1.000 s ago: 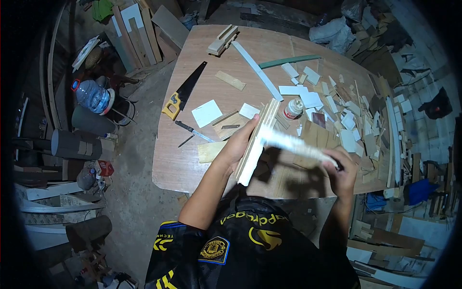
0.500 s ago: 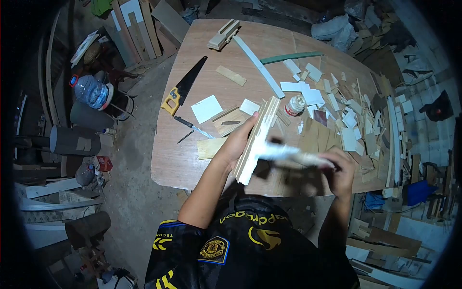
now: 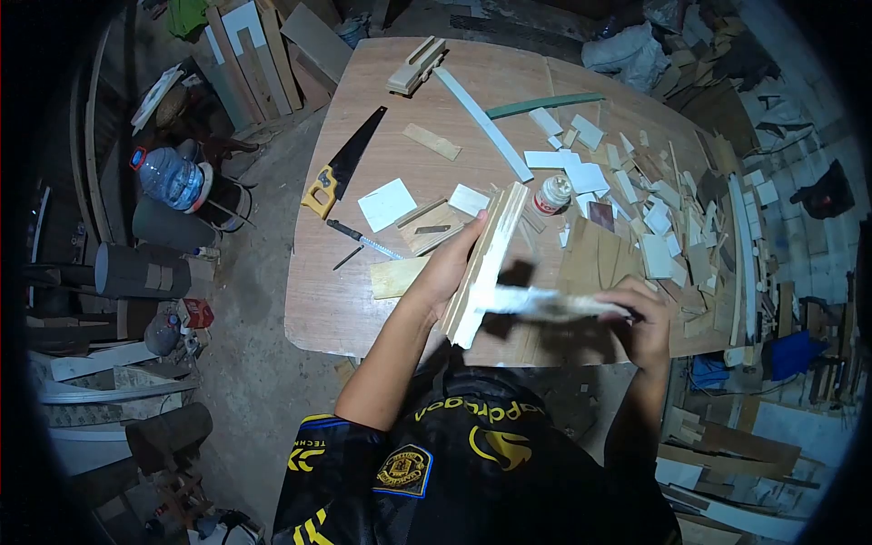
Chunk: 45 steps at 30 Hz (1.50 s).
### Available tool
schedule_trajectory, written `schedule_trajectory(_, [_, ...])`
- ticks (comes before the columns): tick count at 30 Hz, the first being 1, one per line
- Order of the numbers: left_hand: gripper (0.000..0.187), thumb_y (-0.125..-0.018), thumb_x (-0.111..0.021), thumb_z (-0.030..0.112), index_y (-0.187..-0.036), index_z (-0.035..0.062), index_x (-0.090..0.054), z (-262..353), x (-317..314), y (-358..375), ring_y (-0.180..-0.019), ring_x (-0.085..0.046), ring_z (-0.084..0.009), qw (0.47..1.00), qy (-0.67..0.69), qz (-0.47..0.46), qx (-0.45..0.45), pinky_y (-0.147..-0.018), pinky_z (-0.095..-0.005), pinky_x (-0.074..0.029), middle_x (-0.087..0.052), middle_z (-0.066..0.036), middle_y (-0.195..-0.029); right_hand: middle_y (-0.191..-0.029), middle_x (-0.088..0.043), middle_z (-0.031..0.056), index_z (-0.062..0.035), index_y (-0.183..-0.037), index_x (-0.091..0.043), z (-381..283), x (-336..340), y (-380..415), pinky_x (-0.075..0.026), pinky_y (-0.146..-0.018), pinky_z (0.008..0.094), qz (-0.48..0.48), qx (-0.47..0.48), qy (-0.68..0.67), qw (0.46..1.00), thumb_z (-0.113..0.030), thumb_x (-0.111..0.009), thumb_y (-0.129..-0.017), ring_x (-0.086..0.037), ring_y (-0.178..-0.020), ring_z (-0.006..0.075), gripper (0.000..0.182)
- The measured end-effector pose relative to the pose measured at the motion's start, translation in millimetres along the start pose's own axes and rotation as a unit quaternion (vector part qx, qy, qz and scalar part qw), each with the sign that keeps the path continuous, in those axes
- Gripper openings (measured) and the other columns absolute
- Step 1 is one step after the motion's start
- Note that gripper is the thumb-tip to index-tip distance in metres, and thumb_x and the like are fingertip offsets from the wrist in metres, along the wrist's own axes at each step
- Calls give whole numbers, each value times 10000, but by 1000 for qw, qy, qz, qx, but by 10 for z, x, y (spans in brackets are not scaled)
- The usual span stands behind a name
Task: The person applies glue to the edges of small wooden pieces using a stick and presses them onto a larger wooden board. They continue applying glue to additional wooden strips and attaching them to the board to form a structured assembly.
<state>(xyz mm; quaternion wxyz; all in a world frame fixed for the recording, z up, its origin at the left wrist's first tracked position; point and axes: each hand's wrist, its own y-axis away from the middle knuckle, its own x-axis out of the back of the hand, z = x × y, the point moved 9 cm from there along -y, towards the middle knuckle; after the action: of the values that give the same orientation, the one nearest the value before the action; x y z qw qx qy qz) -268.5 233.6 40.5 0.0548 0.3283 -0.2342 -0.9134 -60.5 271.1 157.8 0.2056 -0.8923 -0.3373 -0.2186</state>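
My left hand (image 3: 451, 271) is closed around a long layered wooden piece (image 3: 502, 232), tilted over the table's near edge, with a whitish face turned to the right. In my right hand (image 3: 641, 320) is the handle of a brush-like tool (image 3: 554, 304), blurred by motion. Its pale end touches the lower part of the wooden piece. Just beyond the piece stands a small open jar (image 3: 552, 195) with a red and white label.
On the wooden table (image 3: 318, 300) lie a handsaw (image 3: 347, 163), a thin-bladed saw (image 3: 363, 238), a white strip (image 3: 483, 124), a green strip (image 3: 545, 105) and a slotted wooden block (image 3: 418, 65). Many offcuts (image 3: 656, 254) cover the right side. A water bottle (image 3: 173, 175) stands at the left.
The pale end of the tool has shifted slightly left and down along the wooden piece. My left hand keeps its hold. The view has shifted slightly.
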Motion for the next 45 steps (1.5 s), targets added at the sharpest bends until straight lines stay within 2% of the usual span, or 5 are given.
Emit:
schedule_trajectory(7, [457, -954, -469, 534, -969, 100, -608, -8, -54, 14, -500, -544, -82, 1000, 22, 9, -5, -414, -210, -439, -580, -4, -669, -831, -578, 56, 15, -1039, -681, 159, 203, -14, -384, -630, 214, 186, -87, 21, 978, -83, -682, -848, -514, -743, 95, 214])
schedule_trajectory(27, [576, -964, -453, 537, -1171, 14, -574, -37, -84, 79, -596, -600, -82, 998, -51, 1, -28, -509, -210, -507, -626, -43, -782, -606, -563, 1, 18, -926, -659, 681, 86, 137, -284, -417, 192, 120, -267, -202, 935, -254, -568, -970, -420, -450, 34, 290])
schedule_trajectory(30, [477, -954, -460, 545, -900, 93, -603, -54, -63, 70, -501, -560, -75, 999, -44, 17, -20, -419, -214, -454, -592, -18, -663, -621, -568, -5, 14, -927, -661, 704, 232, 185, -277, -413, 188, 182, -261, -200, 927, -242, -576, -966, -417, -445, 34, 273])
schedule_trajectory(33, [598, -957, -466, 541, -1208, 7, -566, -143, -39, 6, -614, -604, -83, 999, -38, -28, -6, -521, -218, -509, -630, -52, -819, -619, -565, -8, 12, -927, -666, 646, 173, 218, -277, -411, 186, 149, -249, -257, 922, -229, -586, -960, -421, -447, 31, 255])
schedule_trajectory(45, [451, -948, -492, 524, -918, 87, -601, -122, -168, 30, -472, -540, -81, 1000, -12, -2, -23, -417, -210, -452, -569, -5, -639, -607, -547, -10, 25, -923, -669, 696, 323, 225, -279, -431, 189, 201, -245, -233, 919, -227, -598, -951, -410, -485, 31, 263])
